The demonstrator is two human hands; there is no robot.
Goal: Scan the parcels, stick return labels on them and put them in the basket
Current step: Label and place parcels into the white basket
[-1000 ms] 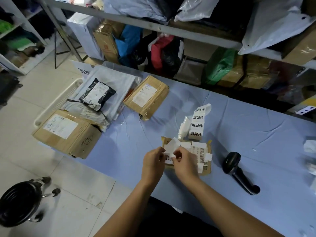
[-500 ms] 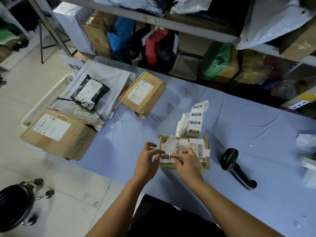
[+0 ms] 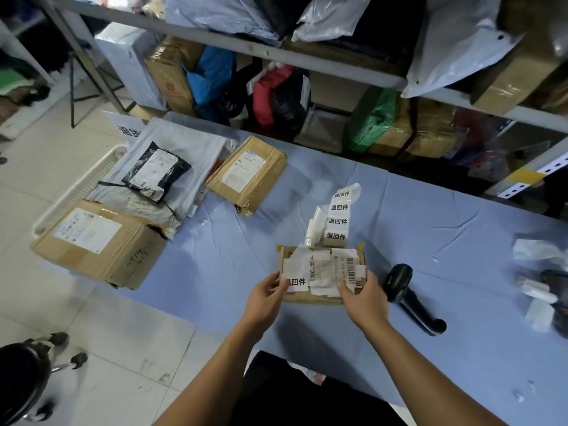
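Now: small cardboard parcel (image 3: pixel 322 269) near the middle of the table's (image 3: pixel 215 272) front edge. Left hand (image 3: pixel 266 298) grips its left side, thumb pressing the return label (image 3: pixel 296 282) flat, likely to seat the adhesive. Right hand (image 3: pixel 365 299) clamps the near right corner to steady it. Barcode scanner (image 3: pixel 412 299) lies just to the right, within reach.

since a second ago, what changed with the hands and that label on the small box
The return label, held between both hands a second ago, now lies stuck on the near left corner of the small box. The left hand and right hand moved apart and hold the box's two ends. The scanner and label strip stayed put.
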